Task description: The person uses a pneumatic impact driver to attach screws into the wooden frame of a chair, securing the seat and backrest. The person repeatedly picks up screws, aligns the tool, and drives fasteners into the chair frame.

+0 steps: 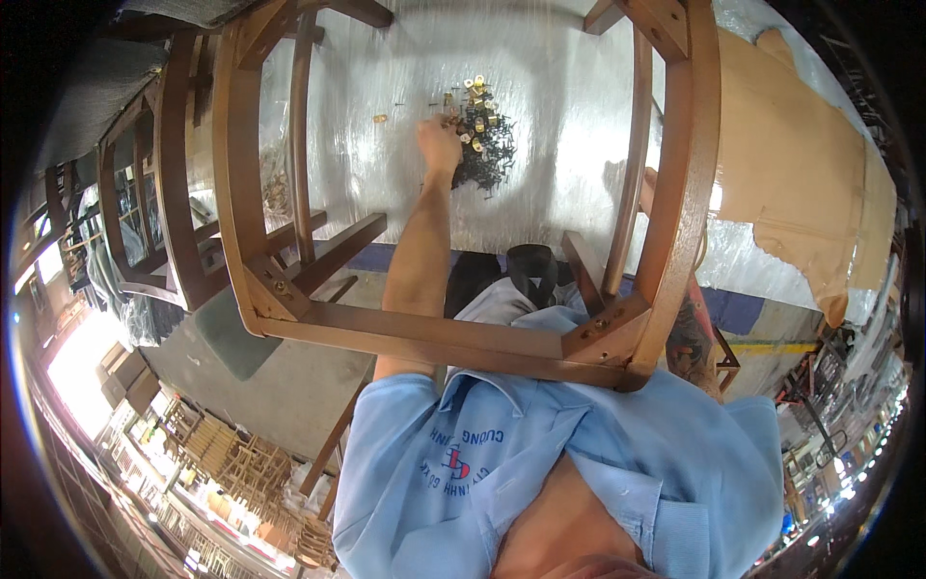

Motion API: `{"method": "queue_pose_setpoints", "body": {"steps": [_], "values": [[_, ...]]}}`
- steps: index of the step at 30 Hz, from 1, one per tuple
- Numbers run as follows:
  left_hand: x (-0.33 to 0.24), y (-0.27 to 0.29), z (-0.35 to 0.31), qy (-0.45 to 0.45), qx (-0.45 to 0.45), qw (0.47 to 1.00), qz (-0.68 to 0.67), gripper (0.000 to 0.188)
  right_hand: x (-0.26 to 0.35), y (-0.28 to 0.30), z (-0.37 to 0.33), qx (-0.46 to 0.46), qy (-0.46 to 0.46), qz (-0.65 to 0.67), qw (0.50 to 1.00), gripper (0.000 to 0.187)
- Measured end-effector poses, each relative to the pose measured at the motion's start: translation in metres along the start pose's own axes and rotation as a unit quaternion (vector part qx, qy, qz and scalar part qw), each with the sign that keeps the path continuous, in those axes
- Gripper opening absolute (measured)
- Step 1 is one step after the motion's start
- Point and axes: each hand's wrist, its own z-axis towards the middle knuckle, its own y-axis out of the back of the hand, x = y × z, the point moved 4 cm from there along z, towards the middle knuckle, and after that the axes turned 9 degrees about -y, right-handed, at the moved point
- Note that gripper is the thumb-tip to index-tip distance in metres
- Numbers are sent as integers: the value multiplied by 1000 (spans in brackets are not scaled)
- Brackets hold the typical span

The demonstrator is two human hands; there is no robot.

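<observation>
The frame [239, 164] is the biggest thing before me, brown wood standing over the table [564, 145]. My left forearm [420, 251] runs under its near rail [463, 340], and the pile [487, 166] of black screws [500, 150] lies on the table, seen near the middle of the frame's opening. My left hand [441, 143] is at the pile's left edge, fingers bent and tips down; they are small and shadowed from here, so I can't tell whether they are apart, together or pinched on a screw. My right hand [648, 191] shows only as a strip beside the frame's right side, and I can't tell its fingers either.

To pick well, I'd hold my forearm low and off the rail, work from the pile's edge rather than dig into its middle, and take each screw between thumb and 1 finger so its neighbours don't come along. Gold brackets [477, 145] lie among the screws; nudging them aside should help. 1 loose bracket [380, 119] lies apart to the left, easy to knock.

Around me is grey floor [289, 405], with another frame [174, 164] at my left and pale wood [256, 463] stacked farther off. Shiny, wrinkled film covers the table, so glare could hide small metal. Torn cardboard [801, 183] lies at the right, and blue cloth [733, 307] shows along the near edge.
</observation>
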Motion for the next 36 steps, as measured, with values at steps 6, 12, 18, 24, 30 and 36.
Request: {"method": "queue_pose_setpoints", "body": {"steps": [6,12,18,24,30,36], "values": [[-4,37,-26,222,-51,783,-578,27,-5,14,-30,-20,-12,18,1000,29],[-3,70,-48,146,28,640,-754,20,15,11,-71,-47,26,51,997,28],[-45,89,-52,232,56,532,-812,41,97,27,-151,-161,33,140,976,27],[-5,68,-76,149,110,642,-744,21,180,26,-239,-283,130,245,918,26],[-80,205,-152,-338,251,894,-154,8,262,-51,-320,-239,261,224,908,22],[-43,344,-218,-73,535,720,-435,27,319,-167,-352,17,292,52,955,15]]}}
